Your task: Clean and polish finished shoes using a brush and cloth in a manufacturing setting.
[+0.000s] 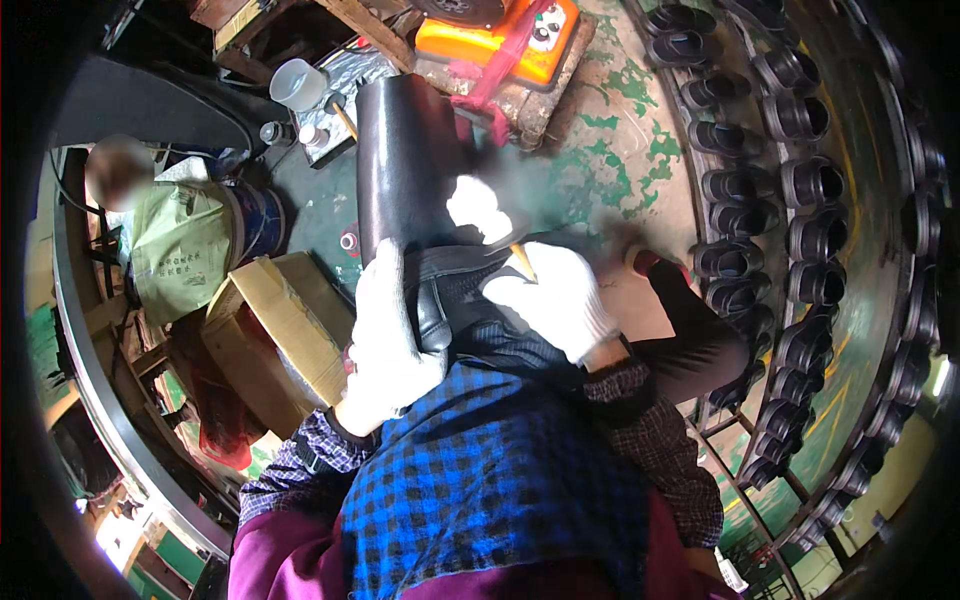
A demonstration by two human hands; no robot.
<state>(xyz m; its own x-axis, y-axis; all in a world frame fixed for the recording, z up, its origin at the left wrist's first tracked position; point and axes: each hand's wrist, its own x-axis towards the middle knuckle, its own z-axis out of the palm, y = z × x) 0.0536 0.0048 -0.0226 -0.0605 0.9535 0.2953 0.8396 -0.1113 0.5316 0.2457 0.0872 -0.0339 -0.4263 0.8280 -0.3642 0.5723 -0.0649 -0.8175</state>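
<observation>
Across my lap lies a shiny black piece of footwear that looks like a tall boot (400, 150), its wide shaft pointing away from me. My left hand (392, 335), in a white knitted glove, is closed on its near left side, thumb against the black part. The right hand (555, 300), gloved the same way, pinches a thin wooden handle (522, 262). Just beyond that handle, a bright white tuft or cloth (477, 208) lies against the boot's right side; glare hides whether the two are joined. The boot's near end is partly covered by my hands.
Racks of black shoes (735, 190) run down the right. At the far side, an orange box-shaped thing (500, 45) rests on a worn block. A clear plastic cup (298, 85) and small bottles stand far left. Nearer, a cardboard box (290, 320) sits beside a green sack (180, 245).
</observation>
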